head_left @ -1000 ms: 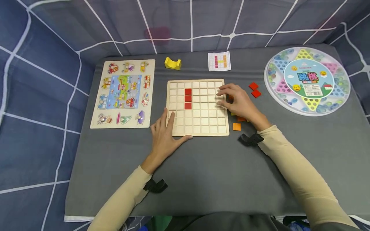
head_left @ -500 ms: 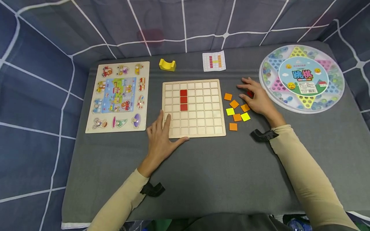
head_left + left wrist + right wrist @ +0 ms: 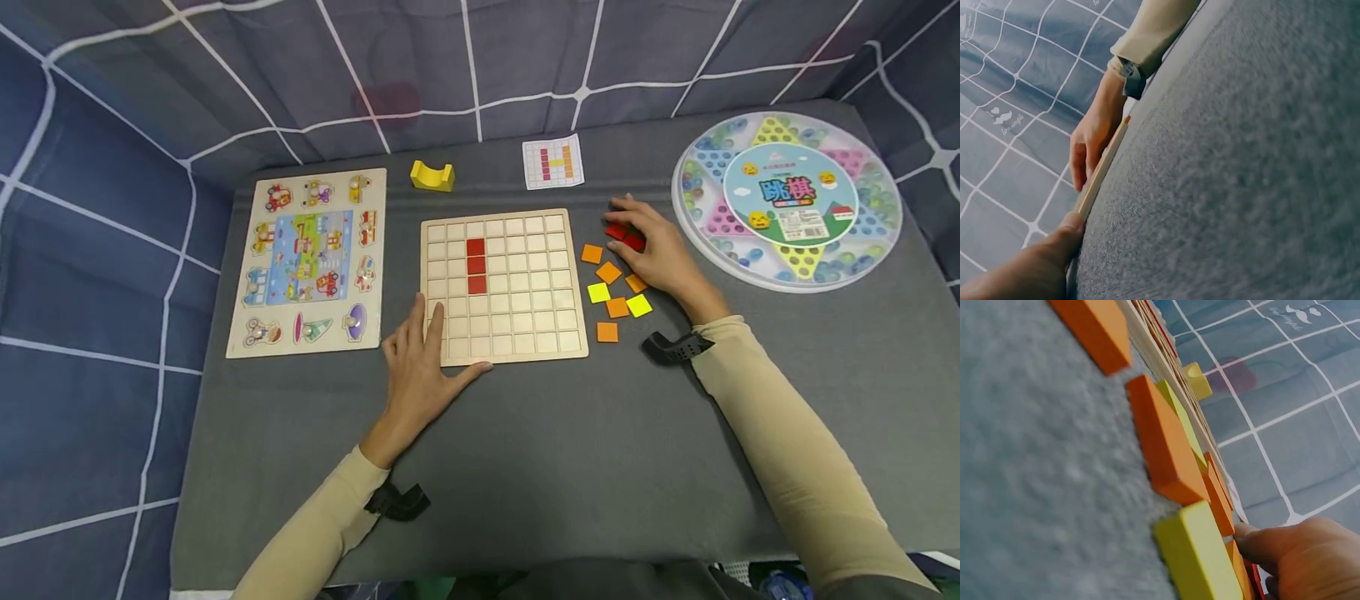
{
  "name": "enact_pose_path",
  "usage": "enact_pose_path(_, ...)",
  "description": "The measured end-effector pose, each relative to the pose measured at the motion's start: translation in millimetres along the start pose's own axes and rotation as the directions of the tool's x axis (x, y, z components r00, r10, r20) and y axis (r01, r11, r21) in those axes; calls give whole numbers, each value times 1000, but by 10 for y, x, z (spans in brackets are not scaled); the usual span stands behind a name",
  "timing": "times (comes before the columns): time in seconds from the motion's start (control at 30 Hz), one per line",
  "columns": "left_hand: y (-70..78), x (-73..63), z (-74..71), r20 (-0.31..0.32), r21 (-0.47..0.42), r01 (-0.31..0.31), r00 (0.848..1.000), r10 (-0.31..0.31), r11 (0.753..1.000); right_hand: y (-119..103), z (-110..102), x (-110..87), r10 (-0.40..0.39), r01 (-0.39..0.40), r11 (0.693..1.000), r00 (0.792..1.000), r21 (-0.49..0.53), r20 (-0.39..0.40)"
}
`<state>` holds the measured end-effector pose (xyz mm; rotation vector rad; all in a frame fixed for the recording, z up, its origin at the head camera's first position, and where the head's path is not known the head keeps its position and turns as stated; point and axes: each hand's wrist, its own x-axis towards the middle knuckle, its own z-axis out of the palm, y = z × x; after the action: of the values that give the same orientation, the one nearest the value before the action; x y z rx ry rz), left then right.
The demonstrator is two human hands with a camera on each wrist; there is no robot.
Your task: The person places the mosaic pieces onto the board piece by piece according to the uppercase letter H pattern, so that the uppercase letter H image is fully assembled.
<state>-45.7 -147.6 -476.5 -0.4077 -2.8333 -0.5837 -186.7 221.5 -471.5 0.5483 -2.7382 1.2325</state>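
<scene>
The wooden grid board [image 3: 525,321] lies mid-table with three red tiles [image 3: 476,266] in one column. At its lower left corner my left hand [image 3: 420,375] rests with fingers spread, thumb along the front edge; the left wrist view shows the thumb [image 3: 1071,226] against the board's side. To the right of the board, my right hand [image 3: 663,254] has thumb and index finger on either side of a loose red tile [image 3: 617,231], pinching it. A second red tile [image 3: 635,242] lies under the hand, partly hidden. In the right wrist view the fingertips are mostly hidden behind the thumb [image 3: 1260,544].
Several orange tiles [image 3: 607,332] and two yellow tiles [image 3: 640,305] lie right of the board. Behind it are a pattern card [image 3: 553,162] and a yellow arch block [image 3: 432,176]. A picture puzzle [image 3: 251,337] sits left, a round Chinese checkers set [image 3: 789,200] right.
My right hand has gone from the board's right edge to the loose red tiles, which have shifted left with it. The left hand stays at the board's corner.
</scene>
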Motion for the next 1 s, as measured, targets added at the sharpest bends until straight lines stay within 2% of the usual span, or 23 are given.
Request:
enact_pose_path(0.1,-4,-25,-7,3,9,9,1000,-9,1000,15,1,27,25,-25,999,1000,-33,3)
enact_pose_path(0.37,4,-73,-27,-4,8,7,1000,-7,1000,12,-1,33,109,-109,994,994,-19,-10)
enact_pose_path(0.6,3,-95,-27,-3,-2,-4,1000,4,1000,28,10,19,92,-92,996,996,-12,-18)
enact_pose_path(1.0,-4,-33,-3,-13,-6,-26,1000,26,1000,73,-27,22,98,-99,995,994,-32,-37)
